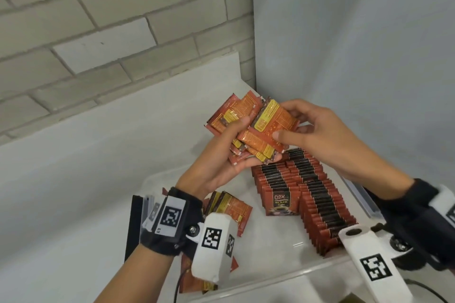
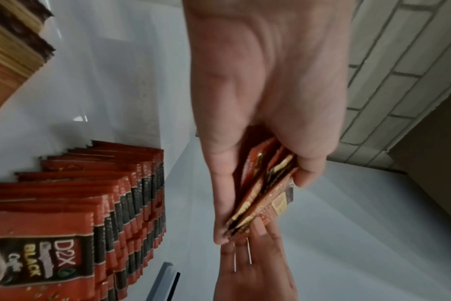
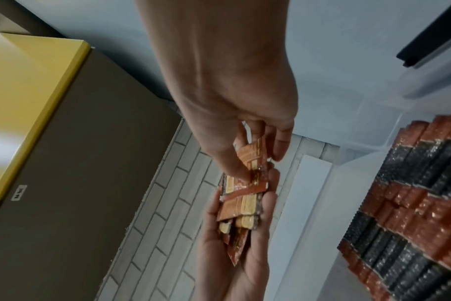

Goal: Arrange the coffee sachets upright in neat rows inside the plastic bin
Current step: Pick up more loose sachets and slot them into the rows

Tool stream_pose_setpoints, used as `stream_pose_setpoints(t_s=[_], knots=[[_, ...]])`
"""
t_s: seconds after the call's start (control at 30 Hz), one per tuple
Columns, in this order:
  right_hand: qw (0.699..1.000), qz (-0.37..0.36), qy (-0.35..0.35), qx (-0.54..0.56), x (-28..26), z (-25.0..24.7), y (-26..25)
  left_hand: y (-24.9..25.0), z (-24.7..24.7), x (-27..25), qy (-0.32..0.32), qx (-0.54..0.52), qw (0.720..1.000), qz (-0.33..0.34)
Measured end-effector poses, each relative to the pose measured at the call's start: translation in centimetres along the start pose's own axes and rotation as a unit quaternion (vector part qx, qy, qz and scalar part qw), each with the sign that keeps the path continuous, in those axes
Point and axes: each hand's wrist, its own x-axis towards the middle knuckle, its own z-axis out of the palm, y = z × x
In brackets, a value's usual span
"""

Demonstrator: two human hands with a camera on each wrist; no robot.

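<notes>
My left hand (image 1: 236,152) grips a loose bunch of red-orange coffee sachets (image 1: 248,128) above the clear plastic bin (image 1: 278,275). My right hand (image 1: 295,125) pinches the top sachet (image 1: 273,120) of that bunch between thumb and fingers. The left wrist view shows the bunch (image 2: 263,195) edge-on between my left thumb and fingers. From the right wrist, the pinched sachet (image 3: 252,160) lies across the others. Upright rows of sachets (image 1: 312,199) fill the bin's right side. Loose sachets (image 1: 229,209) lie flat in its left side, partly hidden by my left wrist.
The bin stands on a white counter (image 1: 73,179) in a corner, with a grey brick wall (image 1: 98,19) behind and a plain wall (image 1: 357,44) at the right. A brown cabinet with a yellow top (image 3: 39,101) shows in the right wrist view.
</notes>
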Motion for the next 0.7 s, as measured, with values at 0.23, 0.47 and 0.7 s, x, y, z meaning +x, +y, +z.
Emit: stream_pose_setpoints(t_s=[0.23, 0.47, 0.7], knots=[[0.998, 0.051, -0.016, -0.019, 0.1, -0.6, 0.1, -0.1, 0.0, -0.2, 0.011, 0.039, 0.999, 0.027], [0.992, 0.11, -0.027, 0.058, -0.1, -1.6, 0.4, 0.1, 0.0, 0.0, 0.021, -0.006, 0.999, 0.025], [0.985, 0.136, -0.052, 0.092, -0.2, -2.3, 0.2, 0.0, 0.1, 0.0, 0.019, -0.016, 0.999, 0.03]])
